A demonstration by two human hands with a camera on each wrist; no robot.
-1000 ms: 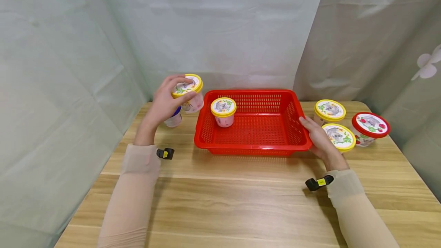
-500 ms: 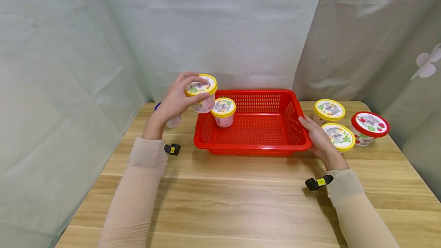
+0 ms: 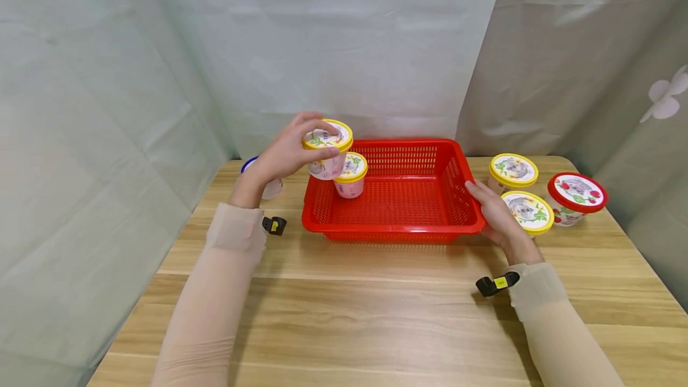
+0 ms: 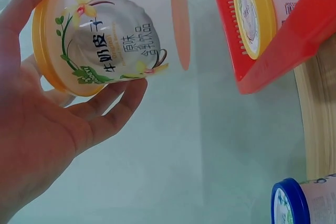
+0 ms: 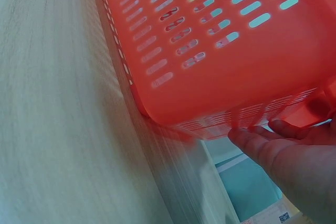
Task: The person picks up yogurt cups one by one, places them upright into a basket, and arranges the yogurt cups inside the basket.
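My left hand (image 3: 282,151) grips a pale pink tub (image 3: 329,168) by its yellow lid, thumb on the near side and fingers over the far side. It is raised over the left end of a red plastic basket (image 3: 387,229). In the left wrist view Chinese lettering and vanilla flowers show on the held tub (image 4: 121,30). Another yellow-lidded tub (image 3: 350,189) stands inside the basket at its left. My right hand (image 3: 502,220) holds the basket's right end, thumb on the rim and fingers against the outer wall.
Two yellow-lidded tubs (image 3: 514,171) and a red-lidded tub (image 3: 577,193) stand right of the basket on the wooden table (image 3: 376,315). A blue-lidded tub (image 3: 272,189) is behind my left wrist, partly hidden. Pale cloth (image 3: 344,46) hangs close behind the table.
My left hand has carried the yellow-lidded tub rightward, from above the blue-lidded tub to over the basket's left end. The right hand and the basket have stayed put.
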